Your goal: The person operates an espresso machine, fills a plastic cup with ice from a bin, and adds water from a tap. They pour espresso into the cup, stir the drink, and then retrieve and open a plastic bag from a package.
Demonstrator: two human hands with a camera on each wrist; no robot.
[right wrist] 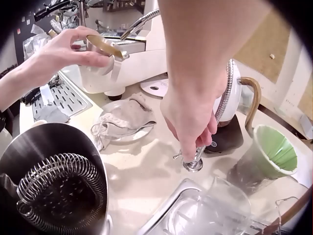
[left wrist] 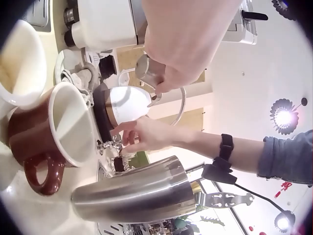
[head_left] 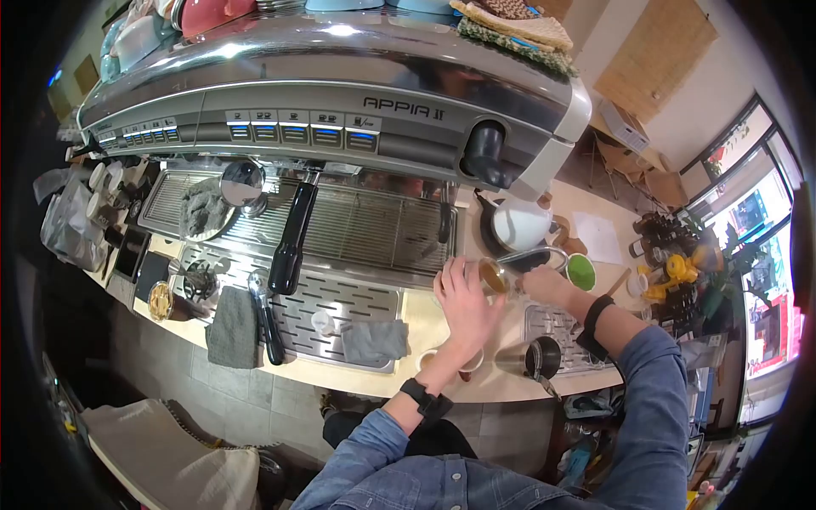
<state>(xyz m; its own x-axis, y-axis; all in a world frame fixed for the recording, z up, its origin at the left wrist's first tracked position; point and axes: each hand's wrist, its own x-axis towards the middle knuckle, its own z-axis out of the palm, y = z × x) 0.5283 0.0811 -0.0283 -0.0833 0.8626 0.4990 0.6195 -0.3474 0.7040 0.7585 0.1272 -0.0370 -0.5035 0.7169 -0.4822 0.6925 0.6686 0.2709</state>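
Observation:
My left hand (head_left: pixel 467 310) (right wrist: pixel 58 54) grips a small metal cup (head_left: pixel 493 276) (left wrist: pixel 149 71) (right wrist: pixel 105 46), tilted, with amber-coloured contents visible. To its right, my right hand (head_left: pixel 548 285) (left wrist: pixel 146 134) (right wrist: pixel 190 117) has its fingers curled round a small metal fitting (right wrist: pixel 193 164) low over the counter. A curved metal spout (head_left: pixel 540 252) passes beside the two hands. Behind them stands a white kettle (head_left: pixel 520 223) (left wrist: pixel 128 104) on a dark base (right wrist: pixel 226 137). A green filter (head_left: pixel 581 272) (right wrist: pixel 275 149) sits right of my right hand.
An espresso machine (head_left: pixel 340 102) spans the back. Near the front edge stand a steel shaker (left wrist: pixel 137 193) (right wrist: pixel 54 181) with a coiled strainer and a brown mug (left wrist: pixel 36 129). A folded cloth (right wrist: pixel 127 117) lies on a plate. A clear container (right wrist: pixel 210 210) stands by the metal tray.

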